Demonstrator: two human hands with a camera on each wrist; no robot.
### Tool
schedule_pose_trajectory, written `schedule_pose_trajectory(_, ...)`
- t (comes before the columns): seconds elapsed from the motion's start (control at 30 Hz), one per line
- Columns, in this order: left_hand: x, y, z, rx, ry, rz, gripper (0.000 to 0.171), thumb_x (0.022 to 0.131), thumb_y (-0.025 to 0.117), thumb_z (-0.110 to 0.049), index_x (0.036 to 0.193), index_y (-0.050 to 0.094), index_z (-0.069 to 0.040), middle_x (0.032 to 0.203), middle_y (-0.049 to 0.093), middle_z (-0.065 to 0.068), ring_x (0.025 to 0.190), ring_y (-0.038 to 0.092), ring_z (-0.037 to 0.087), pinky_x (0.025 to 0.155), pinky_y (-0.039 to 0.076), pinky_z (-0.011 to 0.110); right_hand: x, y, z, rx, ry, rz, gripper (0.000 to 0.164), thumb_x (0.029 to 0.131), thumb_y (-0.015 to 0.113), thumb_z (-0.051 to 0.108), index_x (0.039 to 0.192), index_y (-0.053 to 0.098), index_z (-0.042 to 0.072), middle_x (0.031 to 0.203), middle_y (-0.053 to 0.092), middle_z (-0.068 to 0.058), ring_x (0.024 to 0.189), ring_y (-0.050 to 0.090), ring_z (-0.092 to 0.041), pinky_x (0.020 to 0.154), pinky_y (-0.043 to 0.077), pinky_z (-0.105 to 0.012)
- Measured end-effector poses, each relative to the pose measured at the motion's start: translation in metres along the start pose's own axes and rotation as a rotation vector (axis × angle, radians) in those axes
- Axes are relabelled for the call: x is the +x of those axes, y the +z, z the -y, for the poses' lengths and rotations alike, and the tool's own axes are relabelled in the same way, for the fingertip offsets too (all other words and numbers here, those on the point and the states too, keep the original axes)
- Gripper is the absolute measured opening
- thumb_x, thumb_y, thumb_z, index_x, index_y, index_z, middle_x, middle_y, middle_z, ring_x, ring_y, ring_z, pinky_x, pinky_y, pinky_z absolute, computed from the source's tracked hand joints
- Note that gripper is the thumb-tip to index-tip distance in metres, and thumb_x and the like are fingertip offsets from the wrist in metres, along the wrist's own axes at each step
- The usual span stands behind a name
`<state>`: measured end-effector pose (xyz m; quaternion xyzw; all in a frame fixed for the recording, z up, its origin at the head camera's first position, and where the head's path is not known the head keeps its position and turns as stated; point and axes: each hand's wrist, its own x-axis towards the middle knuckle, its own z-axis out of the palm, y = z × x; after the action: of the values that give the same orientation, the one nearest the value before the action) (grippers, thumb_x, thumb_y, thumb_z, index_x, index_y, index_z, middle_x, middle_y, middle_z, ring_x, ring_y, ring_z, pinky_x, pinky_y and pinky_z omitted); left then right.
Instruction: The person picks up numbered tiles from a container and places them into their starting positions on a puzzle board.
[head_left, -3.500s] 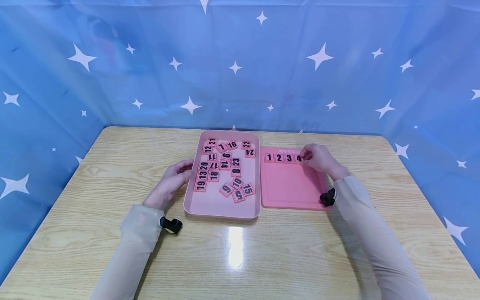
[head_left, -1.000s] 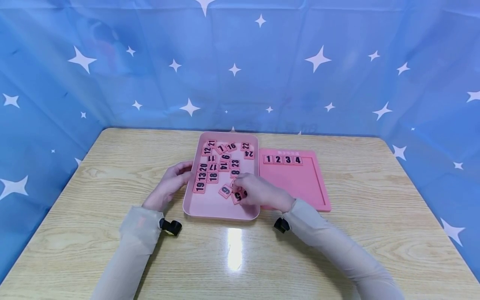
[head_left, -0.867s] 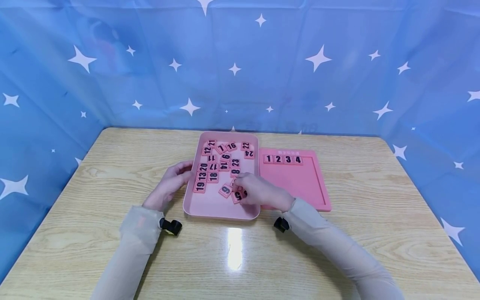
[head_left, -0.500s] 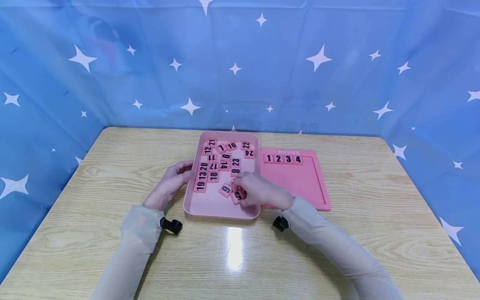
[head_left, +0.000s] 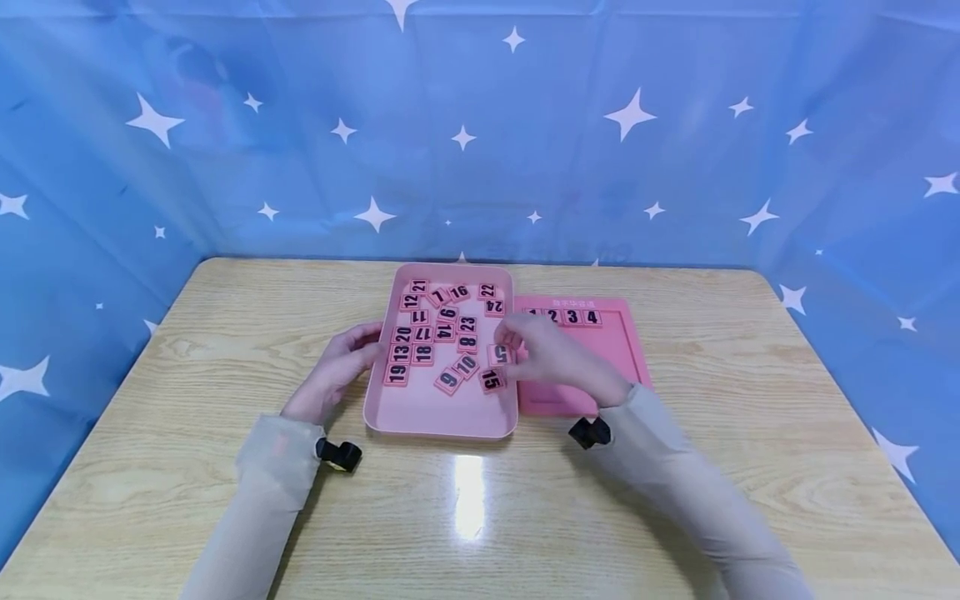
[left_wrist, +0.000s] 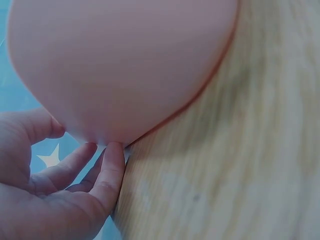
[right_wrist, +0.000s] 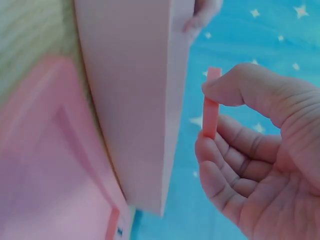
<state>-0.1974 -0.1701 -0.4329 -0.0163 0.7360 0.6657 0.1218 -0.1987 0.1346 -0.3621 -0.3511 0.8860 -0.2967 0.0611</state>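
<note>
A thin pink tile numbered 5 (head_left: 499, 355) is pinched between the thumb and fingertips of my right hand (head_left: 551, 358). It is raised near the right rim of the pink tray (head_left: 442, 417); the right wrist view shows the tile (right_wrist: 211, 112) edge-on. Loose number tiles lie in the tray, among them 15 (head_left: 492, 381), 10 (head_left: 467, 365) and 9 (head_left: 448, 381). Fingertips of my left hand (head_left: 337, 367) touch the outside of the tray's left wall, seen close in the left wrist view. Right of the tray, the pink board (head_left: 558, 393) bears tiles 1 to 3 and 4 (head_left: 592, 317) along its top.
The tray's right wall stands against the board's left edge, higher than the board. My right forearm crosses the wooden table (head_left: 750, 400) in front of the board. A blue star-patterned curtain (head_left: 450, 167) rises behind the table.
After leaving tile 4 at the row's end, my right hand went left into the tray. It has since lifted tile 5 from beside 10 and 15 and moved rightward. My left hand stays put.
</note>
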Motion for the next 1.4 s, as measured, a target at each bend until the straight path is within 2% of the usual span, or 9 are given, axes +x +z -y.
schedule_pose_trajectory(0.1,-0.001,0.000,0.000,-0.004,-0.002,0.002,0.052,0.089,0.050,0.000,0.138,0.036,0.008,0.133,0.044,0.025,0.112,0.047,0.026,0.087,0.045,0.019,-0.007,-0.008,-0.010,0.006,-0.003,-0.055,0.025,0.071,0.076,0.008,0.092,0.062,0.002,0.083,0.061,-0.004,0.078,0.056,-0.019,0.072,0.050,-0.031)
schedule_pose_trajectory(0.23,-0.001,0.000,0.000,-0.002,0.000,0.003,0.051,0.089,0.050,-0.001,0.138,0.036,0.008,0.133,0.044,0.025,0.113,0.046,0.027,0.086,0.046,0.019,-0.019,-0.019,-0.026,0.041,0.020,-0.108,0.027,0.068,0.070,-0.001,0.094,0.062,-0.001,0.085,0.061,-0.006,0.079,0.055,-0.020,0.072,0.049,-0.034)
schedule_pose_trajectory(0.4,-0.001,0.000,-0.001,0.010,0.005,-0.001,0.050,0.090,0.050,-0.002,0.138,0.037,0.008,0.132,0.044,0.026,0.110,0.046,0.023,0.084,0.045,0.017,-0.038,-0.033,-0.047,0.067,0.060,-0.142,0.027,0.069,0.069,-0.007,0.094,0.062,-0.004,0.086,0.060,-0.009,0.078,0.054,-0.022,0.071,0.048,-0.034)
schedule_pose_trajectory(0.5,-0.001,0.000,-0.001,0.010,0.003,0.000,0.050,0.090,0.049,-0.002,0.138,0.037,0.008,0.133,0.044,0.025,0.111,0.046,0.023,0.083,0.045,0.016,-0.049,-0.040,-0.061,0.038,0.101,-0.150,0.025,0.069,0.069,-0.008,0.093,0.062,-0.004,0.085,0.060,-0.009,0.077,0.053,-0.021,0.070,0.047,-0.033)
schedule_pose_trajectory(0.63,-0.001,0.000,-0.001,-0.005,-0.001,0.007,0.052,0.089,0.049,-0.001,0.139,0.036,0.008,0.133,0.043,0.026,0.111,0.046,0.023,0.085,0.045,0.017,-0.062,-0.046,-0.078,-0.015,0.153,-0.140,0.024,0.068,0.068,-0.008,0.090,0.061,-0.004,0.080,0.059,-0.009,0.074,0.053,-0.021,0.068,0.047,-0.033)
schedule_pose_trajectory(0.93,0.000,0.000,0.001,-0.020,0.002,0.012,0.053,0.088,0.049,0.002,0.139,0.035,0.009,0.133,0.043,0.026,0.106,0.048,0.018,0.085,0.045,0.016,-0.078,-0.044,-0.112,-0.053,0.241,-0.092,0.026,0.068,0.074,-0.005,0.090,0.061,-0.006,0.077,0.058,-0.010,0.071,0.053,-0.022,0.064,0.046,-0.030)
schedule_pose_trajectory(1.2,0.000,0.000,0.001,-0.017,-0.011,0.005,0.052,0.089,0.049,0.001,0.139,0.035,0.008,0.133,0.043,0.025,0.109,0.047,0.021,0.085,0.045,0.016,-0.076,-0.040,-0.120,-0.087,0.239,-0.064,0.027,0.067,0.075,-0.004,0.091,0.062,-0.005,0.077,0.060,-0.008,0.071,0.055,-0.020,0.065,0.048,-0.032)
schedule_pose_trajectory(1.4,0.000,0.000,0.000,-0.005,-0.015,0.008,0.052,0.089,0.049,-0.001,0.139,0.036,0.007,0.133,0.042,0.025,0.109,0.046,0.019,0.084,0.044,0.015,-0.073,-0.039,-0.122,-0.133,0.257,-0.063,0.028,0.073,0.079,0.010,0.095,0.064,0.001,0.076,0.061,-0.003,0.070,0.055,-0.017,0.066,0.046,-0.033)
